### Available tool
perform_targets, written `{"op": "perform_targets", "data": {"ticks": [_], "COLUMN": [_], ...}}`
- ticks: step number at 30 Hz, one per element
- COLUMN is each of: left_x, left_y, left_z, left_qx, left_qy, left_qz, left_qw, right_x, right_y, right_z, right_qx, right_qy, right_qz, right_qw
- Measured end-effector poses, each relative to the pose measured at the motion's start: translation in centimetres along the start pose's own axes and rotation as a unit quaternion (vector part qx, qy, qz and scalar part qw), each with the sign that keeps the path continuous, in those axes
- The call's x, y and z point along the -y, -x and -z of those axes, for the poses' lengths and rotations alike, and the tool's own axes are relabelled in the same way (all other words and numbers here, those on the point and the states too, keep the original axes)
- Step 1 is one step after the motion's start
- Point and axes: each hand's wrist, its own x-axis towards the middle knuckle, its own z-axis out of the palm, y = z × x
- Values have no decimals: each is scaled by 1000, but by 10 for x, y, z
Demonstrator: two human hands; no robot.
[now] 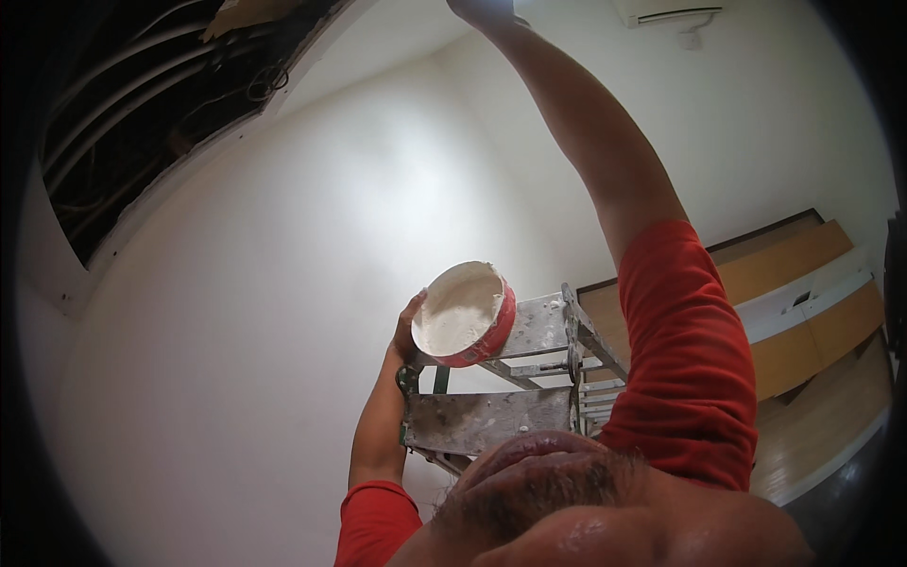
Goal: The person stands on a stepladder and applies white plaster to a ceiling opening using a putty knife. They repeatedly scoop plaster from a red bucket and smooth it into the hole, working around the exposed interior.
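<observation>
A round red bucket (498, 323) stands tilted at the top of a stepladder (491, 420). It holds white paste (458, 312), and smears of it mark the rim. My left hand (406, 331) is closed against the bucket's left side, with most of its fingers hidden around the wall. High overhead, at the upper edge, my right hand (484, 11) reaches toward the ceiling in a bright glare. Its fingers are cut off by the frame, so what it holds, if anything, does not show.
A ceiling opening (123, 123) at the upper left exposes pale pipes and loose wires in a dark cavity. A white wall unit (666, 9) hangs at the upper right. Wood-toned panels (794, 265) lie at the right, beyond my right arm. White splashes mark the ladder's steps.
</observation>
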Motion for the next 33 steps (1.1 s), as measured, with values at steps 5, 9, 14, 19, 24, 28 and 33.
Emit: {"op": "perform_targets", "data": {"ticks": [5, 9, 14, 19, 24, 28, 33], "left_x": [26, 14, 14, 14, 16, 7, 8], "left_y": [23, 14, 6, 7, 17, 11, 15], "left_z": [5, 0, 11, 8, 3, -4, -2], "left_qx": [-5, 0, 18, 0, -32, -17, -19], "left_qy": [44, 32, 38, 39, 25, 9, 15], "left_qz": [2, 3, 3, 12, 7, 6, 16], "left_qw": [999, 999, 999, 999, 999, 1000, 1000], "right_x": [22, 8, 15, 30, 36, 38, 37], "right_y": [-43, -66, -58, -38, -36, -3, 8], "right_z": [86, 85, 70, 66, 67, 21, 25], "right_qx": [158, 137, 47, 303, 337, 257, 350], "right_qy": [-285, -526, -459, -436, -459, -472, -489], "right_qz": [-43, -198, -166, -285, -314, -318, -317], "right_qw": [944, 816, 871, 798, 760, 781, 734]}}
